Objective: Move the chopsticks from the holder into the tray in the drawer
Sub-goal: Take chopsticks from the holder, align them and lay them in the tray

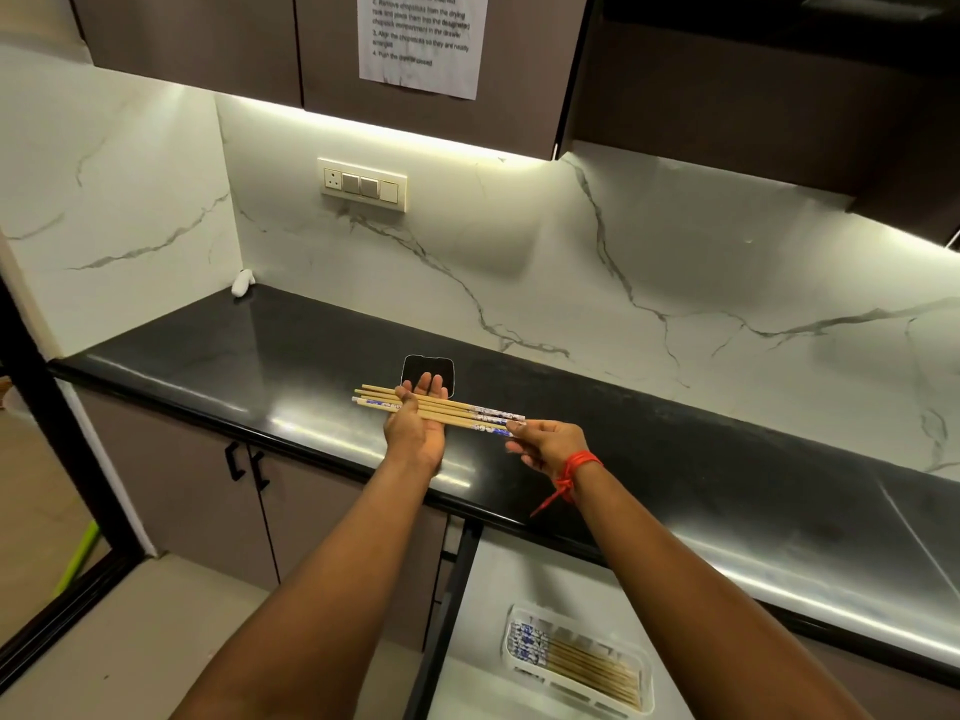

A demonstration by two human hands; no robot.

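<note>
Over the black worktop (727, 459), up-left of the open drawer (493, 579) and its part-filled tray (647, 678), the chopsticks (457, 413) lie level, long axis left-right, patterned ends mostly right, one reversed. My left grip (415, 431) cradles them on a flat palm; my right grip (550, 444) pinches the patterned ends. I'd turn the stray, square the ends, then lower together.

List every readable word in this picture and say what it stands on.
On the paper sheet on the upper cabinet:
"...can be inserted"
"2. Remove chopsticks from the drying ... the designated ... in the drawer" (partly blurred)
"3. Align the chopsticks so they are neatly arranged"
"4. Push the drawer closed"
Blue marks on the chopsticks: too small to read.
</note>
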